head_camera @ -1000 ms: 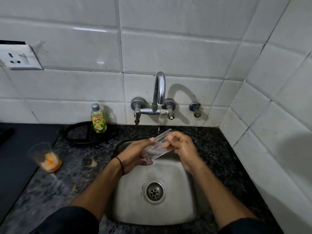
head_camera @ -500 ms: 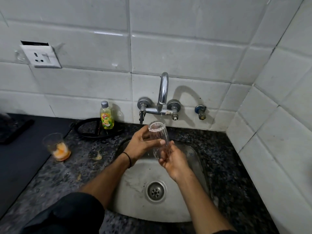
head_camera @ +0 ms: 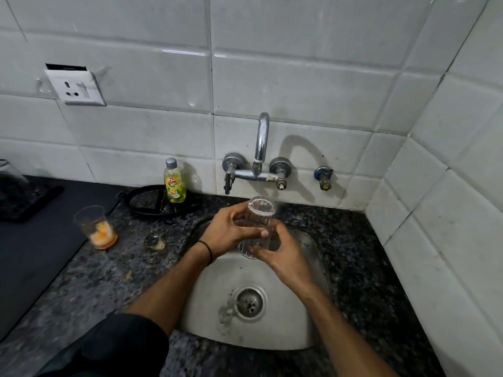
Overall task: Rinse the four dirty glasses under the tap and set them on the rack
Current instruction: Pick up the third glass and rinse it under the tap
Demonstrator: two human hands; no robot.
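Ribbed glass (head_camera: 260, 216): grasped by left hand (head_camera: 228, 233) fingers at middle, right hand (head_camera: 285, 260) fingers at lower end, beneath tap (head_camera: 261, 142). Orange-stained glass (head_camera: 95, 227): stood on table (head_camera: 81, 284), 9 o'clock of sink (head_camera: 272, 336).

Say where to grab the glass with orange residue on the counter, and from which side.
Wrap the grip round the mid wall of the dirty glass, above the orange residue. It stands upright with its mouth open upward, so a side grip looks steadier than pinching the rim. Come from the side facing the sink with the left hand, probably the nearer one, once it lets go of the ribbed glass.
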